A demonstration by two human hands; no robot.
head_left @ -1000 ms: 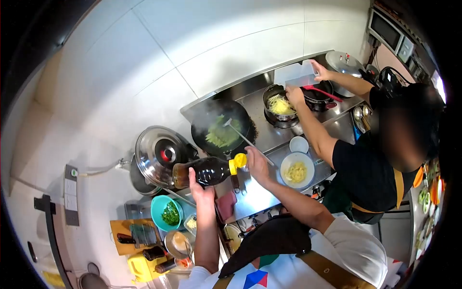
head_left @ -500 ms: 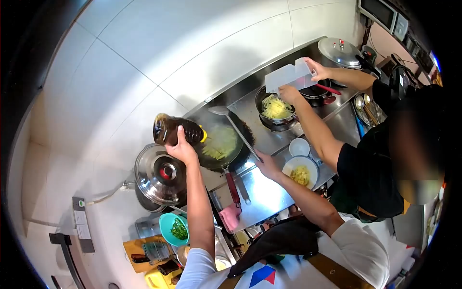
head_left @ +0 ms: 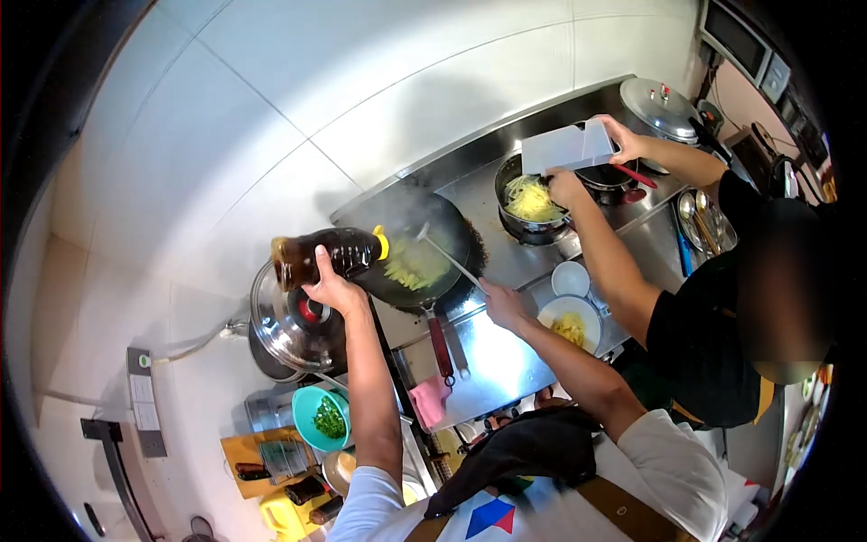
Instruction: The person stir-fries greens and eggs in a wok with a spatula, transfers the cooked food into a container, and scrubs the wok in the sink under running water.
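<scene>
My left hand (head_left: 334,291) is wrapped round a dark sauce bottle (head_left: 330,256), held nearly level with its yellow cap at the left rim of the wok. Green vegetable pieces (head_left: 417,264) steam in the black wok (head_left: 384,287), whose handle points toward me. My right hand (head_left: 502,303) grips the shaft of a long metal spatula (head_left: 454,263). The blade end is over the food, partly blurred by steam. Left of the wok, below the bottle, a shiny domed lid (head_left: 282,327) covers a pot.
A co-worker (head_left: 713,334) at right holds a clear container (head_left: 567,149) over a pan of pale shreds (head_left: 531,199). Nearby are a bowl of yellow food (head_left: 591,318), a teal bowl of chopped greens (head_left: 305,408), a pink cloth (head_left: 429,402) and a knife on a board (head_left: 237,452).
Over the last second, my left hand has raised the bottle and moved it to the wok's left rim. My right hand has left the bottle's cap area and taken hold of the spatula.
</scene>
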